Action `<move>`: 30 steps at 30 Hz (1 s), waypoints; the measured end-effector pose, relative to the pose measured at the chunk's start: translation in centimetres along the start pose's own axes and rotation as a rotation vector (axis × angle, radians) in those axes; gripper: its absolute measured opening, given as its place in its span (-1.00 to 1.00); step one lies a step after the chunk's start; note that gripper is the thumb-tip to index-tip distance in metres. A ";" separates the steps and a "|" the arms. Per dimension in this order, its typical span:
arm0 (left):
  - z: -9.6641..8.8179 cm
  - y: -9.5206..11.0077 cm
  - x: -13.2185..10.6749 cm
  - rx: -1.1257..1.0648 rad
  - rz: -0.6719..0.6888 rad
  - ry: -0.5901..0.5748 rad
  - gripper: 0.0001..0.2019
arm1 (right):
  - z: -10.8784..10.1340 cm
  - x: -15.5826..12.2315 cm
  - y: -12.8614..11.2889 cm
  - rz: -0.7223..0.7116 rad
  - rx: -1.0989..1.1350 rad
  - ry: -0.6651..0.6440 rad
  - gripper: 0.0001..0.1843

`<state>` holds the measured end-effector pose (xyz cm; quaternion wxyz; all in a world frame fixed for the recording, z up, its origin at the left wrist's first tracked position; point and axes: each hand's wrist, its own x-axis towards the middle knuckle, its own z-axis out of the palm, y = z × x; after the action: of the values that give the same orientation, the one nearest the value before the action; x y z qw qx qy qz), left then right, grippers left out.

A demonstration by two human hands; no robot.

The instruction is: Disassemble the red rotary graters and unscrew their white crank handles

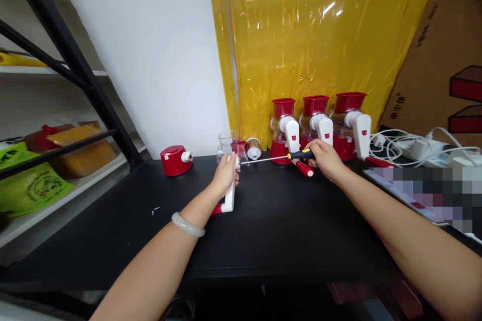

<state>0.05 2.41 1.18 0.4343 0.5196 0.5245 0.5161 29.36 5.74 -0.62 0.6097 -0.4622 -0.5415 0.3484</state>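
My left hand [225, 176] is closed around a white crank handle [229, 199] with a red grip, holding it above the black table. In my right hand [324, 159] is a screwdriver [300, 154] with a black and yellow handle. Its long shaft points left, and the tip meets the upper end of the crank handle. Behind my left hand stand a clear plastic housing [228, 136] and a metal grater drum [253, 148]. A red round base [176, 160] with a white side knob sits to the left.
Three red-and-white rotary graters [283, 133] line the back right of the black table [286, 241]. White cables [417, 148] and a tablet [399, 195] lie at the right. A cardboard box [425, 70] rises behind them. Shelving with a black frame [81, 65] stands left.
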 end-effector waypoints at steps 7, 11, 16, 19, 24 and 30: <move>0.1 0.0 -0.1 0.000 -0.005 0.009 -0.73 | 0.0 0.0 0.0 -0.006 0.003 0.001 -0.92; 0.1 0.1 -0.2 -0.005 -0.019 0.007 -0.73 | 0.2 -0.1 -0.3 0.027 0.079 0.009 -0.93; 0.1 0.0 -0.1 -0.018 -0.009 0.006 -0.72 | 0.6 -0.4 -0.9 0.140 0.300 0.008 -0.83; 0.1 -0.1 0.0 -0.021 -0.004 0.012 -0.70 | 0.7 -0.5 -1.1 0.190 0.346 -0.019 -0.72; 0.1 -0.3 0.0 -0.029 0.004 0.012 -0.69 | 0.4 -0.3 -0.5 0.119 0.162 -0.025 -0.62; 0.1 -0.4 0.0 -0.009 -0.002 0.022 -0.70 | 0.2 -0.2 -0.4 0.112 0.068 -0.019 -0.64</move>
<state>0.15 2.48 0.74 0.4314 0.5115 0.5274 0.5235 29.10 5.44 -0.35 0.5997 -0.4674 -0.5083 0.4044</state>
